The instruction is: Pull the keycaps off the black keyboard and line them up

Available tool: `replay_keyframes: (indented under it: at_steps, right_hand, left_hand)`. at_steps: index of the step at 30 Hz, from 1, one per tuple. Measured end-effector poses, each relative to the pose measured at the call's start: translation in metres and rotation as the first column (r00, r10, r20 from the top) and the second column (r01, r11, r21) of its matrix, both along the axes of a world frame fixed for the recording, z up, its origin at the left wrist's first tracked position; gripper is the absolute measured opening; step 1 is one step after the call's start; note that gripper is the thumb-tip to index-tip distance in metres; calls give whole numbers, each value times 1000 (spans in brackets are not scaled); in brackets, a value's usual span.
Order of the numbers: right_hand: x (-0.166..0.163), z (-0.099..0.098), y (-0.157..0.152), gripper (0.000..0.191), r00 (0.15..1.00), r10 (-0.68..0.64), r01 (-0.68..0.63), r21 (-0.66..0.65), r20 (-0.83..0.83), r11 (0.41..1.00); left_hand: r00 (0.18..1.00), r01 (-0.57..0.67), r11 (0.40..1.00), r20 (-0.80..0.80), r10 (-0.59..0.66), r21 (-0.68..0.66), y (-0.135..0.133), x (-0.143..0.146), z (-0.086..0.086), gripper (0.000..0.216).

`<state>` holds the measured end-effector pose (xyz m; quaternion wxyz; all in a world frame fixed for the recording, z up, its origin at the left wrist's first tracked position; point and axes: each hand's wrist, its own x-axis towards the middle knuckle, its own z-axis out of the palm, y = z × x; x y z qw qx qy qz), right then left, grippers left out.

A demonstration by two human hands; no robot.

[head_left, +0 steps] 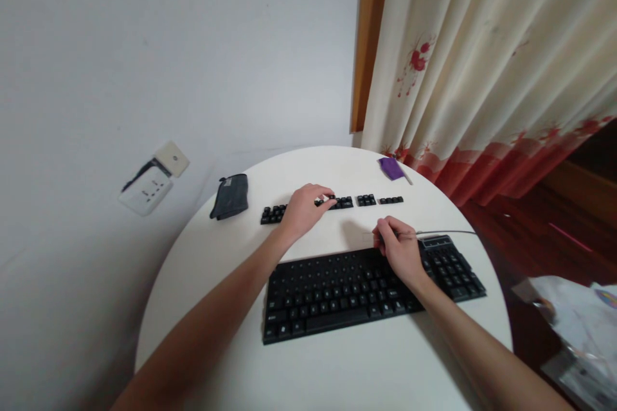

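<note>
My left hand reaches over a row of loose black keycaps on the table. Its thumb and index finger close around one keycap in the row. Closed in a fist, my right hand holds a thin wire keycap puller, whose wire ends stick out to the left; its handle is mostly hidden by the fingers. Below that hand lies a black keyboard. Small bare key posts show in its upper rows, while lettered keycaps fill the lower rows. Two small keycap groups stand right of the longer row.
A round white table carries everything. On it are a dark zip pouch at the left and a purple cloth flag on a stick at the back right. The keyboard cable runs off the right edge. Plastic bags lie beyond.
</note>
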<state>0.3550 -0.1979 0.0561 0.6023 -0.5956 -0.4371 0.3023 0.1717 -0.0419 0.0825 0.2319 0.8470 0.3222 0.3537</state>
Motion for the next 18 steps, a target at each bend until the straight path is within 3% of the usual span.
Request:
replay_keyframes:
  at_steps: [2,8,14,18]
  right_hand:
    - [0,-1,0,41,1000,-1,1,0,2,1000]
    - [-1,-1,1,39,1000,8,-8,-12,0,1000]
    - [0,-3,0,37,1000,26,-25,-19,16,999]
    - [0,-2,-1,38,1000,20,-19,-6,15,1000]
  left_hand:
    - [992,52,996,-118,-43,75,1,0,-12,14]
    - [961,56,993,-277,-24,108,2,-12,-44,8]
    - [962,19,990,-271,19,140,2,-11,-43,7]
    - [971,-33,985,-229,73,171,7,-20,-29,13]
